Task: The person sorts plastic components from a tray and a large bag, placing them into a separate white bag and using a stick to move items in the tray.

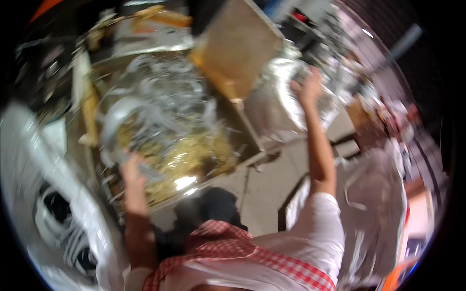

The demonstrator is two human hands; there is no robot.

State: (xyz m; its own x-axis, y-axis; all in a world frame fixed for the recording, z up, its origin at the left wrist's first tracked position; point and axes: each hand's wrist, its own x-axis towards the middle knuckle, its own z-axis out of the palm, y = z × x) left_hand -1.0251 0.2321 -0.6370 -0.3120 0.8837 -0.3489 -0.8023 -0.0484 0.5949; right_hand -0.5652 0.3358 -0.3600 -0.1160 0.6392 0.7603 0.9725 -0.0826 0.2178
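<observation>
My left hand [132,170] is at the near left of a shallow tray [250,140], closed around a grey strip-like thing [151,172] whose kind the blur hides. Beside it in the tray lies a heap of clear and whitish plastic-looking curls [160,92], with yellowish loose material [191,157] at the near end. Far to the right, my right hand [309,88] reaches over the mouth of a white sack [267,104]. Its fingers look spread, and I see nothing held in them.
A large white bag [92,213] with pale strips and dark round things stands at the left. Another whitish bag [374,203] is at the right. A tan board [238,46] leans behind the tray. Pale floor tiles [264,194] show in front, and mixed clutter [388,114] lies at the far right.
</observation>
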